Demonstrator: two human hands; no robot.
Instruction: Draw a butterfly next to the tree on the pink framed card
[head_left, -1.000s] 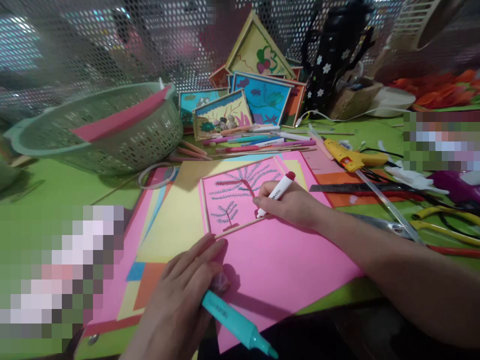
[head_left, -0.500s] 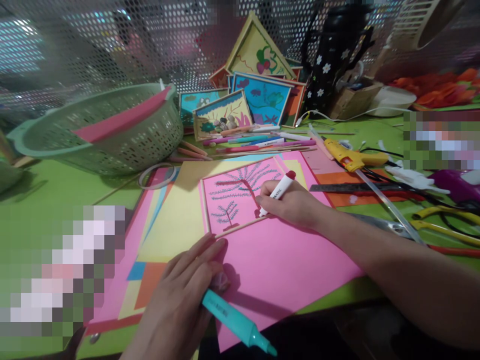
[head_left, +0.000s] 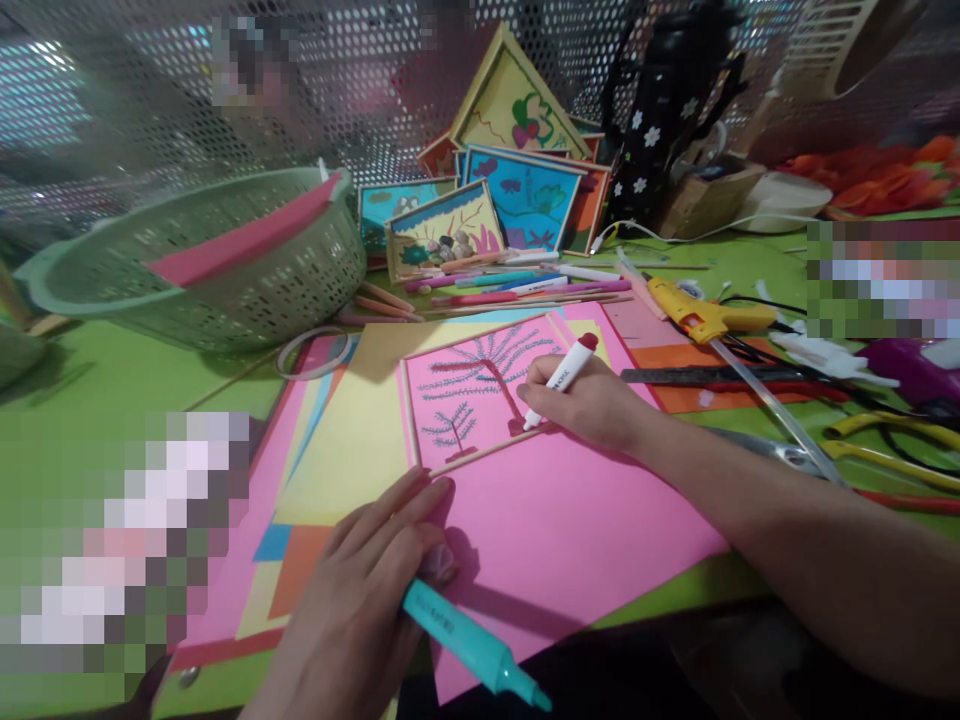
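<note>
While the head camera looked down over the cluttered green worktop, the right hand was closed in a writing grip around a red-ended white marker. Its tip rested at the lower right of a small stick-framed pink picture, by the foot of a red tree trunk drawn there. The left hand lay nearer the body, wrapped around a teal highlighter that jutted out toward the lower right. Its fingertips were spread flat on the loose pink paper sheet just below the frame's lower corner. The picture sat on a fan of coloured sheets in the middle of the worktop, well apart from the green plastic basket at the left, the yellow glue gun at the right and the finished framed pictures leaning at the back. Both pens looked light, rigid and smooth, best pinched low on the barrel near the tip for control. The picture seemed feather-light and apt to slide on the slick paper beneath it. Its thin stick border looked fragile, so pressing down on the flat card or the sheet beside it appeared safer than gripping the sticks.
</note>
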